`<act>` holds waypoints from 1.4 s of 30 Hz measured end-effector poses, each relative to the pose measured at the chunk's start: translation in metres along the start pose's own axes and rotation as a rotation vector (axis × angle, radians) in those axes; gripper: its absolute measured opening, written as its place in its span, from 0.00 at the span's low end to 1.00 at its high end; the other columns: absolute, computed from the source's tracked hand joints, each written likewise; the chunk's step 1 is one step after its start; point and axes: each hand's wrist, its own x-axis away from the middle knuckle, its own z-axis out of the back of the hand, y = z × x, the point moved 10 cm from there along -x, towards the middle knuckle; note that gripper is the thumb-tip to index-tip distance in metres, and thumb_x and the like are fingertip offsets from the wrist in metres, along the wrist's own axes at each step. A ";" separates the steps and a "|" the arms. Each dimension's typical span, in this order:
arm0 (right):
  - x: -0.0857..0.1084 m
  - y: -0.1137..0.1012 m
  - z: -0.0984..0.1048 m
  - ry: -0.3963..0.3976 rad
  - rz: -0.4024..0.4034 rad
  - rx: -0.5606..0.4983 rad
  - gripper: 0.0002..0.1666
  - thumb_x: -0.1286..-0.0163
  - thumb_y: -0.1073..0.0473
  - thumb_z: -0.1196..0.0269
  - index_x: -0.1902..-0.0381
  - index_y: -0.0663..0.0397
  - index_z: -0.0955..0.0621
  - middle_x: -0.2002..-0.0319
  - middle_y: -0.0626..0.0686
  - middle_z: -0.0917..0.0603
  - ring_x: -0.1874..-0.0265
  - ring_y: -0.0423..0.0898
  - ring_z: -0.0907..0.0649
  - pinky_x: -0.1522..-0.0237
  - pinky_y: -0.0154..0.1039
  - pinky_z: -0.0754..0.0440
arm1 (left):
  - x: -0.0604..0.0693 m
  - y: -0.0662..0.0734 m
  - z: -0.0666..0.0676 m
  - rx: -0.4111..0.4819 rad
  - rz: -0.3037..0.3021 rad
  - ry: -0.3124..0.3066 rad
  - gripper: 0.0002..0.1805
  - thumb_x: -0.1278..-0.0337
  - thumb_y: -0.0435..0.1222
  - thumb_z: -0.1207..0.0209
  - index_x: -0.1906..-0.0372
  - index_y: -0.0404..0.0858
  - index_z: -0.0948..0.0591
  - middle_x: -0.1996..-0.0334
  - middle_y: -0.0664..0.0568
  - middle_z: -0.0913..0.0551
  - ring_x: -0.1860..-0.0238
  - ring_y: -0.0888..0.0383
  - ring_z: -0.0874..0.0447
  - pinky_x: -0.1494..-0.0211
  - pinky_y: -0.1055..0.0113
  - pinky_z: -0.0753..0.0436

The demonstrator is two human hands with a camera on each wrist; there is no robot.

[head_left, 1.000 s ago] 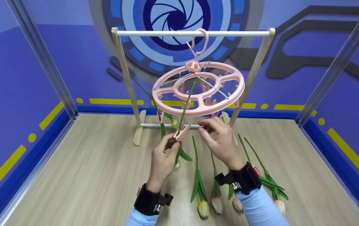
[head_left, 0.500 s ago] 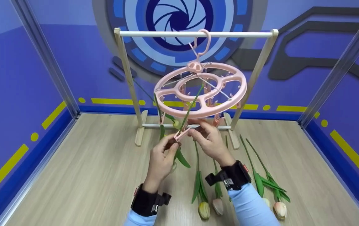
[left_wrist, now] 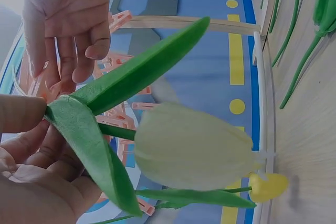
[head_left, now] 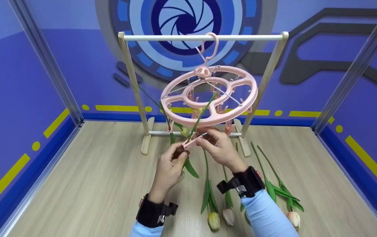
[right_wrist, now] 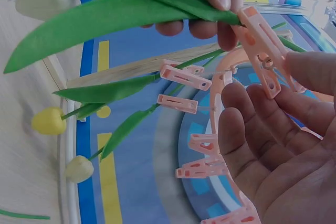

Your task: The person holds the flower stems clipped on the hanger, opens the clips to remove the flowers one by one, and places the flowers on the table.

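My left hand (head_left: 171, 164) pinches a white tulip's stem just behind its leaves, seen close in the left wrist view as a white bloom (left_wrist: 191, 148). My right hand (head_left: 222, 149) pinches a pink clip (right_wrist: 262, 51) between thumb and fingers. The clip's jaws lie at the stem beside the left fingertips. Overhead, the pink round hanger (head_left: 234, 117) hangs from the rack's top bar (head_left: 175, 38). In the right wrist view, a yellow tulip (right_wrist: 50, 120) and another white tulip (right_wrist: 80, 169) hang head down from clips.
Several tulips lie on the table (head_left: 102, 184), among them a yellow one (head_left: 213, 221) and a pale pink one (head_left: 293, 220), below and right of my hands. The wooden rack's posts (head_left: 270, 70) stand either side of the hanger. Other clips (right_wrist: 202, 169) hang round the ring.
My right hand has moved left and down from beside the clip and now pinches it. The stem in my left hand leans further right.
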 end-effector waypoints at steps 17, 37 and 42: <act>-0.002 -0.003 0.006 -0.016 -0.010 0.013 0.17 0.25 0.68 0.38 0.42 0.71 0.20 0.54 0.62 0.13 0.62 0.44 0.15 0.60 0.34 0.17 | 0.000 0.002 0.003 -0.233 -0.083 0.043 0.03 0.32 0.30 0.36 0.58 0.35 0.17 0.62 0.50 0.18 0.60 0.54 0.18 0.53 0.55 0.17; -0.002 0.004 0.012 -0.092 -0.054 0.017 0.15 0.24 0.66 0.38 0.43 0.69 0.18 0.54 0.62 0.13 0.64 0.42 0.15 0.60 0.34 0.16 | 0.002 0.006 -0.001 -0.233 -0.088 0.032 0.03 0.29 0.31 0.39 0.57 0.34 0.18 0.62 0.49 0.19 0.61 0.55 0.18 0.55 0.59 0.18; -0.001 0.006 0.013 -0.082 -0.047 0.024 0.15 0.24 0.66 0.38 0.44 0.67 0.17 0.53 0.61 0.13 0.61 0.47 0.13 0.57 0.38 0.13 | 0.002 0.006 -0.001 -0.233 -0.093 0.032 0.04 0.27 0.32 0.40 0.57 0.34 0.18 0.62 0.49 0.19 0.61 0.55 0.19 0.56 0.62 0.19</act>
